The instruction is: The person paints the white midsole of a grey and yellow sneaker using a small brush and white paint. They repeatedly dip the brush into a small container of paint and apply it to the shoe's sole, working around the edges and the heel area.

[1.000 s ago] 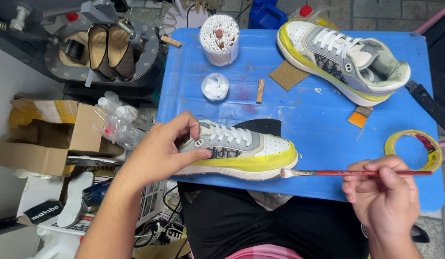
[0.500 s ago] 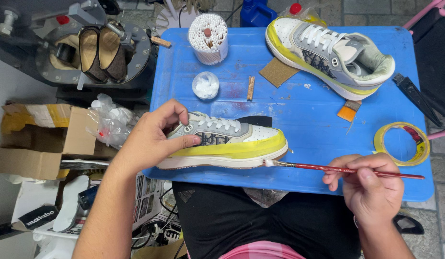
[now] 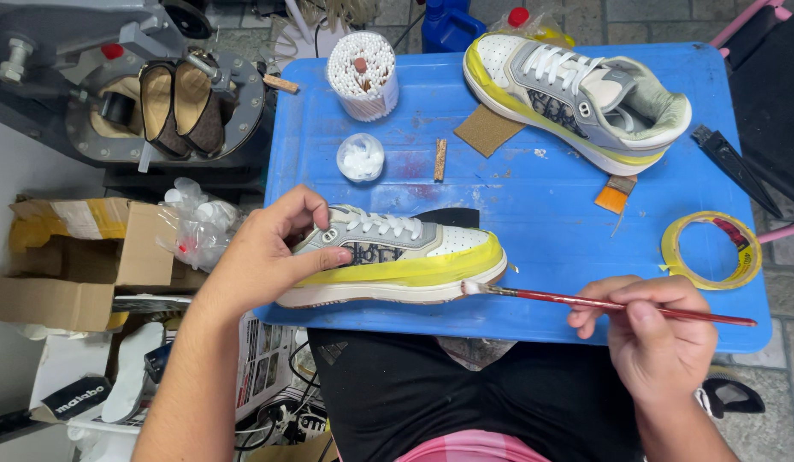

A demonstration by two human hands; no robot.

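We are pinching a red-handled paintbrush (image 3: pixel 602 301) in our right hand (image 3: pixel 658 342), its bristles touching the toe sole of the yellow-taped sneaker (image 3: pixel 397 261). Our left hand (image 3: pixel 264 257) is gripping that sneaker's heel at the blue table's (image 3: pixel 516 197) near edge. The second sneaker (image 3: pixel 576 94) is lying well apart, a tape roll (image 3: pixel 711 250) nearby.

Blue table (image 3: pixel 534 214): two taped sneakers (image 3: pixel 397 257) (image 3: pixel 576 94), tape roll (image 3: pixel 711 250), swab cup (image 3: pixel 363 75), sandpaper scrap (image 3: pixel 487 128).
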